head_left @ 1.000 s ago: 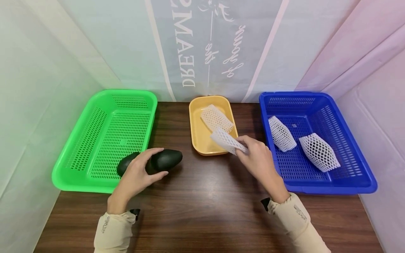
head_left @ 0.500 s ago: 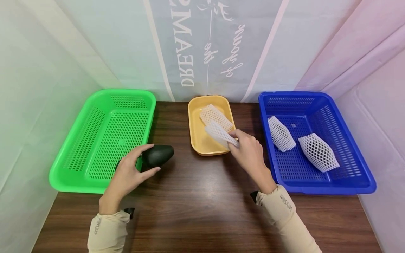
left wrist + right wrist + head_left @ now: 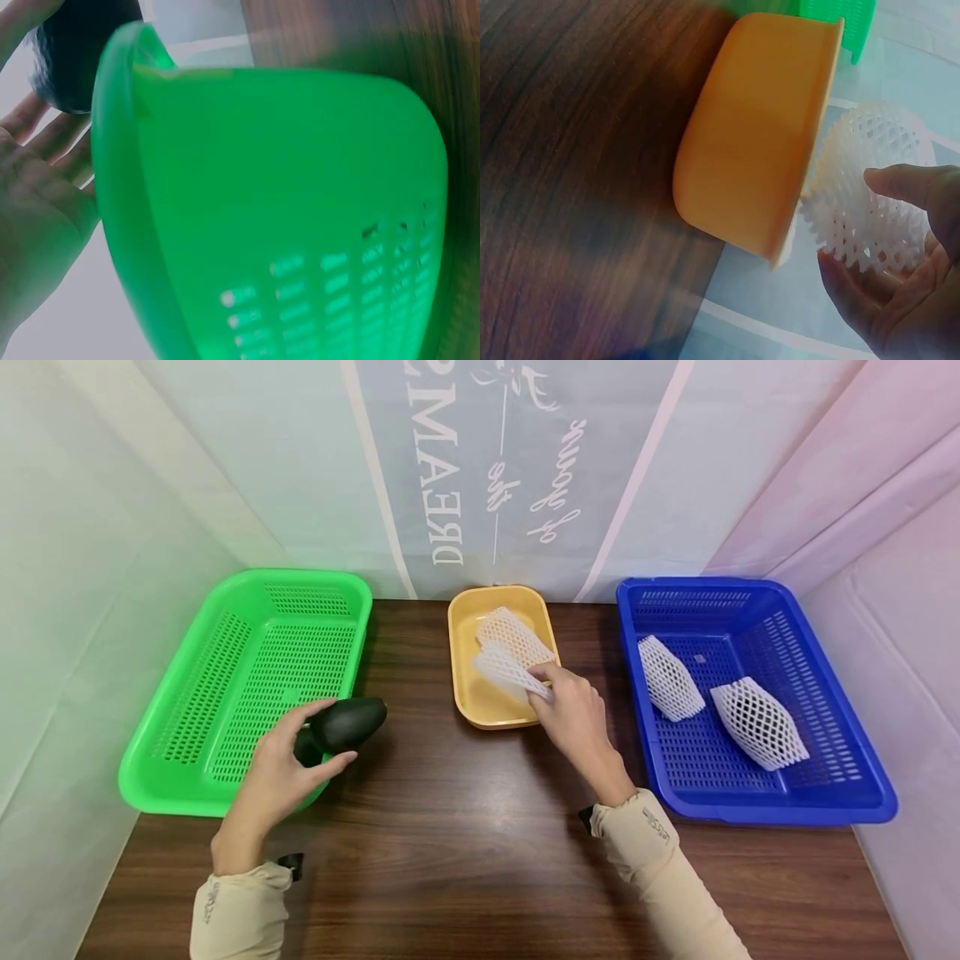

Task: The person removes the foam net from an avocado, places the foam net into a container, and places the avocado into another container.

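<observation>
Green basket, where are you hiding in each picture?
Head: the green basket is on the left.
Left wrist: the green basket fills the middle, very close.
Right wrist: only part of it shows, at the top edge, right of center.
Shared landmark: brown wooden table.

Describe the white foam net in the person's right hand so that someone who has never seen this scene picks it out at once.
On the brown table, find the small yellow tray between the green basket and the blue basket. Over it, the right hand holds the white foam net. It is the only net held: another net lies in the tray, two more in the blue basket.
</observation>
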Tool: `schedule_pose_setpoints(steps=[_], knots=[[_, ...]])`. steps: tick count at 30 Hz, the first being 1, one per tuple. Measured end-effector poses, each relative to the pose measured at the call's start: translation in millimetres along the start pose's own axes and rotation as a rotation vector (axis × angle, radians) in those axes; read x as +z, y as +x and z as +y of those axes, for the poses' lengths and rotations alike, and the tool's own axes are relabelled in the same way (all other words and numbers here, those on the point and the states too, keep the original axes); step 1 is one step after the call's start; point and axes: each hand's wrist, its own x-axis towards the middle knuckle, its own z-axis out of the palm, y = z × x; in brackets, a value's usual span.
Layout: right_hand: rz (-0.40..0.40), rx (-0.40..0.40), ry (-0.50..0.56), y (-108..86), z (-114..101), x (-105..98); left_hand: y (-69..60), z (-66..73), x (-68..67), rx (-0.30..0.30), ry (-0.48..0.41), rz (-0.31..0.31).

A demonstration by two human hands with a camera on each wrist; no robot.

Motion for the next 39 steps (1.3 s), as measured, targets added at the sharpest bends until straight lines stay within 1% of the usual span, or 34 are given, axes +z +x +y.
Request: schedule_pose_setpoints(steps=[6,12,16,22,28,32,35,37,39], knots=[[-0.005,-0.014,-0.016,0.6,2,7,-6.0,-8.5,-8.5,-0.044,0.011,0.044],[-0.031,-0.011,-0.027,-0.3,5,11,-10.9,-15.7,-16.0,-0.087,0.021,0.057],[-0.049,-0.009,-0.022,-0.6,7,12,-14.3,-22.6,-21.4,-0.126,0.025,0.067],[-0.053,-0.015,-0.003,-0.8,9,10,-20.3,-36.2,-27.6,-0.179,0.077,0.088],[-0.042,-0.029,-0.003,-0.2,9,10,-24.1,-45.4,-30.7,-0.241,0.110,0.068],[-0.031,-0.038,0.013,0.8,8,13,-25.2,-49.4,-33.4,-0.304,0.118,0.040],[-0.007,-0.053,0.033,1.6,7,16,-26.5,-52.4,-36.1,-0.357,0.129,0.020],[0.008,-0.066,0.046,2.2,7,17,-27.4,-55.0,-37.6,-0.383,0.139,0.013],[0.007,-0.074,0.052,2.8,7,19,-28.5,-57.4,-39.0,-0.407,0.154,0.005]])
